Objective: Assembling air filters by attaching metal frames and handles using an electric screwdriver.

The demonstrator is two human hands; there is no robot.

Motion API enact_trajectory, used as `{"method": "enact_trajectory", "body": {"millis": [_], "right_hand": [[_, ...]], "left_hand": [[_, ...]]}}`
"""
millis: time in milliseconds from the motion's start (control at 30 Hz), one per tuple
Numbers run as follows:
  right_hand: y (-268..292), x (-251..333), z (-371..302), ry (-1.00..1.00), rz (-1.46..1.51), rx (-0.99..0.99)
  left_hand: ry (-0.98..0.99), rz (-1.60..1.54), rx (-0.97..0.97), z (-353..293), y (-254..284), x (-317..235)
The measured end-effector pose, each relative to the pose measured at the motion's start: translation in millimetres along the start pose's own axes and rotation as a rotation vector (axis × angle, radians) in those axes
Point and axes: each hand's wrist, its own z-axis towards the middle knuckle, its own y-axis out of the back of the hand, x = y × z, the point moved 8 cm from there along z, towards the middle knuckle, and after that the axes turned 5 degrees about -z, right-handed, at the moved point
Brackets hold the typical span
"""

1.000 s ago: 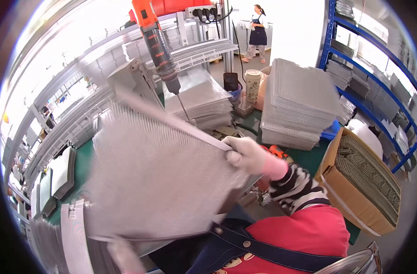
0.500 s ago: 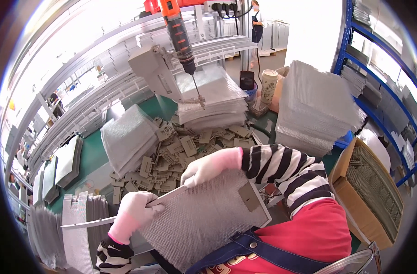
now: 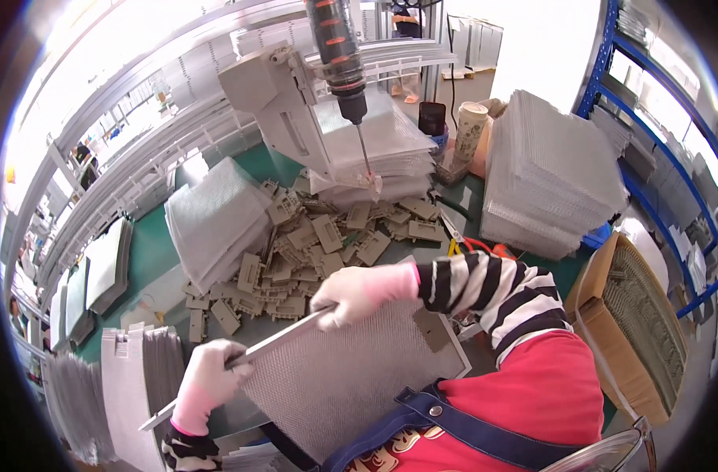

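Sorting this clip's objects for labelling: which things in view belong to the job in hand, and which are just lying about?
In the job:
grey strip, held by left hand and right hand
mesh panel next to it
probably beige plastic parts, stacked mesh sheets

Apparently lying about:
patterned cup
scissors
black container

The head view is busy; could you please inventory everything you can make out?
bench: one, green, centre
mesh panel: one, grey, lower centre
narrow strip: one, grey, lower left
moulded parts: many, beige, centre
mesh-sheet stacks: several, silver, around bench
power driver: one, black-orange, top
tumbler: one, patterned white, back
cardboard box: one, brown, right
shelving: one, blue, far right
left hand: one, white-gloved, on strip
right hand: one, white-gloved, on strip
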Motion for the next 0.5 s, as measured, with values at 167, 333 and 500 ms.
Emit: {"method": "enact_trajectory", "body": {"millis": [167, 333, 500], "right_hand": [[-14, 23, 34, 0.118, -0.104, 0.039], [-33, 33, 47, 0.189, -0.294, -0.068], [-43, 29, 68, 0.176, 0.155, 0.295]], "left_hand": [[0.114, -0.080, 0.052, 20, -19, 5], [0.280, -0.419, 0.383, 5, -33, 51], [0.083, 0.049, 0.532, -2, -24, 34]]}}
